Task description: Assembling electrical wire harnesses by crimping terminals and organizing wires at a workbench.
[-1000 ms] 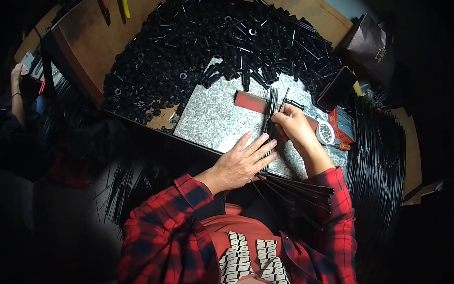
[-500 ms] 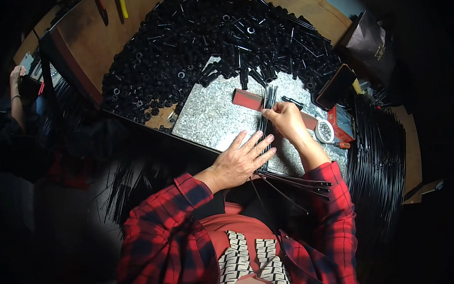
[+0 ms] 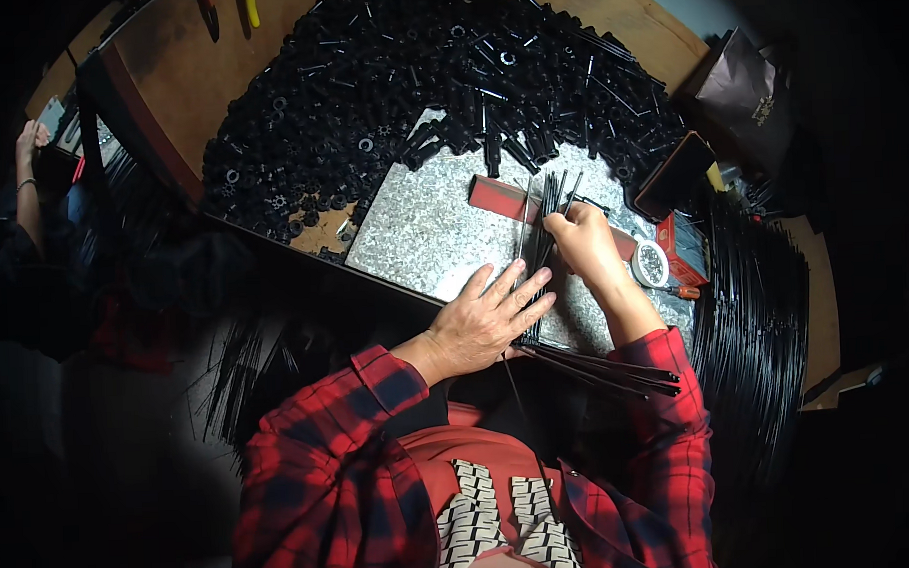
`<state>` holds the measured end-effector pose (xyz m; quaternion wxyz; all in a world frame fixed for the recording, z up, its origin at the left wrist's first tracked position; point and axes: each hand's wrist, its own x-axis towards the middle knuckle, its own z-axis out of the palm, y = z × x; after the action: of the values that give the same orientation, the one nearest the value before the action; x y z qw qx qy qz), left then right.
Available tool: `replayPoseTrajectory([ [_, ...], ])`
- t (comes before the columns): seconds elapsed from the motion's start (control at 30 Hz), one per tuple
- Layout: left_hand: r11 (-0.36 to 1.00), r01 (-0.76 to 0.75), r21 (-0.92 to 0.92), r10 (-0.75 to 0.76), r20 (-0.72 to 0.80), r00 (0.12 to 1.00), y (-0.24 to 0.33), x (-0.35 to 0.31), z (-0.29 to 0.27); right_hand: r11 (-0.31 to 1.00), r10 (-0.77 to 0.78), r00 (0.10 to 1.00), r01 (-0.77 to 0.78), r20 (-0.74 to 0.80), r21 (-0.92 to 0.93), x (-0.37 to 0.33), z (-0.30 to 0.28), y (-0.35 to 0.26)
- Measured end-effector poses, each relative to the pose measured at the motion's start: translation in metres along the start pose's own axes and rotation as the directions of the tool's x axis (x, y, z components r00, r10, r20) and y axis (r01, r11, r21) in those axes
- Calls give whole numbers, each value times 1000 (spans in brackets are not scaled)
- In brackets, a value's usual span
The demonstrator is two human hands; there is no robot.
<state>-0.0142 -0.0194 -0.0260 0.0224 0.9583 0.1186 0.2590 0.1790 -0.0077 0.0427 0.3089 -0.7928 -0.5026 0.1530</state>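
Note:
A bundle of thin black rods (image 3: 550, 193) runs up over the near part of a speckled grey board. My left hand (image 3: 476, 328) lies across its lower part, fingers extended over the rods and a bit of skin, likely the thumb, showing beneath them. The lower rod ends (image 3: 618, 366) fan out to the right, past the board's near edge. Higher up, my right hand (image 3: 585, 244) pinches the rods between thumb and fingers. One rod (image 3: 525, 216) stands apart at the left of the bundle. A red block (image 3: 496, 196) lies beside the upper rod ends.
A heap of black parts (image 3: 368, 97) covers the far side of the board (image 3: 403, 231). To the right are a round white container (image 3: 652, 264), a screwdriver (image 3: 688, 292), a dark flat case (image 3: 674, 174) and many long black rods (image 3: 756, 304). Another person's hand (image 3: 31, 139) shows far left.
My right hand has shifted slightly right with the upper rod ends, and one rod now stands apart on the left. The lower ends are closer together. My left hand has hardly moved.

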Motion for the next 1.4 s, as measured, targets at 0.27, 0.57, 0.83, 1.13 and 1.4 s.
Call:
replayPoseTrajectory([
  [0.27,1000,17,2,-17,-64,998,0,-2,5,862,177,969,-237,172,449,-4,0,5],
  [0.57,999,22,36,-20,-41,999,0,-3,7,988,-120,992,122,-26,98,2,10,12],
  [0.83,999,8,34,-6,-60,998,-1,-5,5,989,-131,986,137,-102,53,-10,4,-7],
  [1.13,998,16,67,-11,-73,997,-1,-3,7,887,-109,994,107,-21,450,-4,15,1],
  [1.4,999,19,31,-17,-41,999,-1,-3,6,950,-119,993,105,28,293,1,15,-5],
])
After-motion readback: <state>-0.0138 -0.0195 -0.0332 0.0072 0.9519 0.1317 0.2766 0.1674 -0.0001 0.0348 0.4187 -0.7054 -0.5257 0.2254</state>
